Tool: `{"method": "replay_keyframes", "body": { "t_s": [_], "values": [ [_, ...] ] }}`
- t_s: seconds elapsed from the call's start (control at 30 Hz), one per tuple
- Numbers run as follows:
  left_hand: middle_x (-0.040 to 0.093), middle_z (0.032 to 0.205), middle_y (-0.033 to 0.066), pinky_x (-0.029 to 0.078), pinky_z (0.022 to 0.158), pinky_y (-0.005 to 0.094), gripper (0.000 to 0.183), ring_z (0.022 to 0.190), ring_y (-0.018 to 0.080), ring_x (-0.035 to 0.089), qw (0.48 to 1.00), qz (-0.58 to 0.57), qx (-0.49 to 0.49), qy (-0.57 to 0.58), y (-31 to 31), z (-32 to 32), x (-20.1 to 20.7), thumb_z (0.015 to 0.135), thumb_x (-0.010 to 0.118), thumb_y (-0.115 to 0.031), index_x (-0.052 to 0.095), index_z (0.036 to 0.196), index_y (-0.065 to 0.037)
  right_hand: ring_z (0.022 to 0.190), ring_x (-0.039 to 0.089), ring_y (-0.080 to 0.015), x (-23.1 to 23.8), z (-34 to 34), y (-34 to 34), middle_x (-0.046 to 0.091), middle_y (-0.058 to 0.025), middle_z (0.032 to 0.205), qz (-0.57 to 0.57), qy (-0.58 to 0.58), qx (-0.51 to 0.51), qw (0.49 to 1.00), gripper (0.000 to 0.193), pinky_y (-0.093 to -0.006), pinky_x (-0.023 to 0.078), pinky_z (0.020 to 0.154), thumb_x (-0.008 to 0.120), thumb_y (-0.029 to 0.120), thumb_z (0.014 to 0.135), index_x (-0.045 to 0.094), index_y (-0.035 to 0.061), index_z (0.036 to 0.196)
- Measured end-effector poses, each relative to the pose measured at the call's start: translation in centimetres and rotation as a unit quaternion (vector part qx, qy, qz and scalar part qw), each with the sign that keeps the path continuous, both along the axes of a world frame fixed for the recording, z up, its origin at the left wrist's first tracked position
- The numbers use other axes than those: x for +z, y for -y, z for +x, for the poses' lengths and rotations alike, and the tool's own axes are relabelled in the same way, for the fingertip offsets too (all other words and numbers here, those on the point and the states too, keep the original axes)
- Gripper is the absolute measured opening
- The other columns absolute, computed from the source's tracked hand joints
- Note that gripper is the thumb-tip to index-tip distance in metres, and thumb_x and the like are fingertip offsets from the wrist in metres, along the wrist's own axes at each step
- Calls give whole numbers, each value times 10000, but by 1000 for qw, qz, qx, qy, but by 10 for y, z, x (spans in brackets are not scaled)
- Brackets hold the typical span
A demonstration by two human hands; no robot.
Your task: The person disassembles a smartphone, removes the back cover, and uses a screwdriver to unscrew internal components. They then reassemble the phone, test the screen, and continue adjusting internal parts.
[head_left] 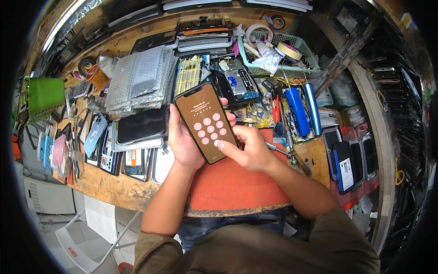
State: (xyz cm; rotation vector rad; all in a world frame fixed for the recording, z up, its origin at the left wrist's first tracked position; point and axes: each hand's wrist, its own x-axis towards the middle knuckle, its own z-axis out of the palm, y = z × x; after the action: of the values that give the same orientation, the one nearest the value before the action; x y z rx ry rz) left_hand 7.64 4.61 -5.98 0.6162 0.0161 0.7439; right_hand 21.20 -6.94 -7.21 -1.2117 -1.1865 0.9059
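Note:
A smartphone [209, 130] with a lit brown screen is tilted slightly above the bench; round pink keys fill its keypad, with a row of dots above them. My left hand [185, 146] is closed around it from the left and beneath, with fingertips showing past the right edge. At the lower right side my right hand [251, 148] also grips the phone, its thumb lying over the lowest keys. Below both hands lies a red-orange mat [237, 185]. How the right fingers sit behind the phone is hidden.
Bubble-wrap sleeves [139, 80] are piled behind a dark phone [141, 126]. An opened phone [237, 82] lies beyond my hands, before a green basket [305, 68] of tape rolls. Blue cylinders [297, 112] and red-handled pliers [275, 109] are at right. A white chair [82, 246] stands lower left.

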Motion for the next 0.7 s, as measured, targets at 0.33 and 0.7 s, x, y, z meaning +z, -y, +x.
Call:
{"method": "replay_keyframes", "body": {
  "t_s": [0.33, 0.7],
  "values": [
    [638, 1444, 245, 638, 986, 517, 912, 1154, 372, 738, 1000, 11, 1, 2, -1, -1, 0, 1109, 229, -737, 479, 1573, 7, 662, 559, -54, 1, 6, 1, 662, -6, 719, -24, 3, -4, 1000, 267, -294, 448, 582, 706, 219, 1033, 738, -36, 963],
    [644, 1405, 190, 587, 1057, 538, 926, 1165, 348, 698, 998, 4, 55, 9, -9, -5, 1, 1080, 257, -787, 435, 1633, -67, 930, 686, -180, 7, 0, 2, 706, -107, 1090, 81, 198, -126, 969, 542, -328, 551, 821, 817, 180, 914, 621, -15, 1381]
  ]
}}
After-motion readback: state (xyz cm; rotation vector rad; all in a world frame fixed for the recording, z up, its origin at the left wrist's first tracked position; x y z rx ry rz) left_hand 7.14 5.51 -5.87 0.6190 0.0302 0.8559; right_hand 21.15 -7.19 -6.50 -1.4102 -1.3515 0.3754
